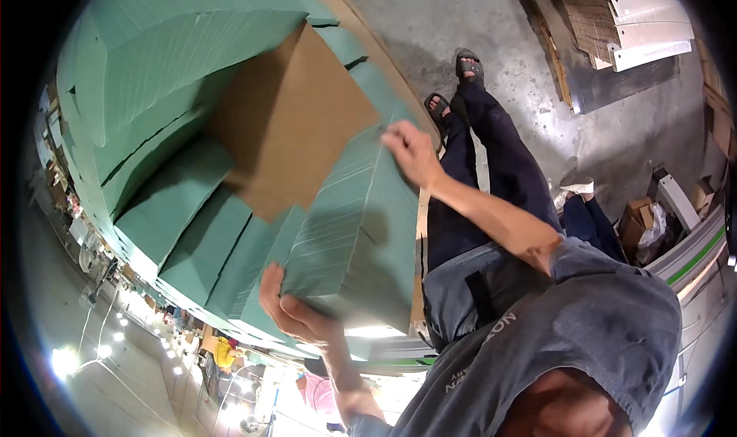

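I hold a thick bundle of green flattened cartons (349, 230) against a large pile of the same green cartons (153, 92). My left hand (295, 314) grips the bundle's near lower corner from beneath. My right hand (413, 153) lies on its far top edge, the forearm reaching out from my grey sleeve. A brown cardboard sheet (288, 122) lies on the pile just beyond the bundle. My dark trousers and sandalled feet (461, 76) show to the right of the bundle.
The concrete floor (614, 130) spreads to the right. Stacks of brown and white board (637, 23) lie at the top right. Small boxes (637, 222) and a white rail with a green stripe (691, 260) stand at the right. Another person's leg (591, 214) is beside me.
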The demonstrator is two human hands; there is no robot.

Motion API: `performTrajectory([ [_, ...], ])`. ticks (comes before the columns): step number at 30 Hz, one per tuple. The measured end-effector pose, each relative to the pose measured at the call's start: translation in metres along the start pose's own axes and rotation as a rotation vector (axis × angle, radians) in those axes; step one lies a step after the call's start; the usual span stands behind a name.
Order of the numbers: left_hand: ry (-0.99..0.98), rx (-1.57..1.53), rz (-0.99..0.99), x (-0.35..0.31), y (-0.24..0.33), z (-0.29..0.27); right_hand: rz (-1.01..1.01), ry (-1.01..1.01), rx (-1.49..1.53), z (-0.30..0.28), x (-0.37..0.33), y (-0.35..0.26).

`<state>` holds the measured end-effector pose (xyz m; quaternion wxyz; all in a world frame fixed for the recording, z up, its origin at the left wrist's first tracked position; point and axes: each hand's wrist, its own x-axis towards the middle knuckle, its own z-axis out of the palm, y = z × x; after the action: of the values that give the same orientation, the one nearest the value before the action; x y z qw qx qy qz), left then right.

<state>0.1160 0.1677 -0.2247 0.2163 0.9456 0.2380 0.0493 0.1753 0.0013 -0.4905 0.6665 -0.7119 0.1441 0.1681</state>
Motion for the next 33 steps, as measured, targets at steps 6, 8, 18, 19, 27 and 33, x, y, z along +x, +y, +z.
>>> performTrajectory([
  [6, -0.017, 0.036, -0.007, -0.001, 0.001, -0.005, 0.062, -0.163, -0.304, -0.021, 0.056, 0.037],
  [8, -0.008, 0.026, -0.035, -0.002, 0.002, -0.008, -0.094, -0.194, -0.305, -0.021, 0.061, 0.034],
  [18, -0.019, 0.088, 0.036, 0.004, 0.008, -0.005, -0.464, -0.603, -0.109, -0.038, -0.017, -0.16],
  [19, -0.024, 0.087, 0.033, 0.004, 0.01, -0.005, -0.458, -0.604, -0.111, -0.039, -0.024, -0.176],
  [27, -0.009, 0.1, -0.036, 0.004, 0.009, -0.005, 0.005, -0.767, -0.019, -0.025, 0.02, -0.132],
  [33, -0.04, 0.105, -0.033, 0.007, 0.013, -0.003, -0.049, -0.449, -0.408, -0.007, 0.095, 0.024],
])
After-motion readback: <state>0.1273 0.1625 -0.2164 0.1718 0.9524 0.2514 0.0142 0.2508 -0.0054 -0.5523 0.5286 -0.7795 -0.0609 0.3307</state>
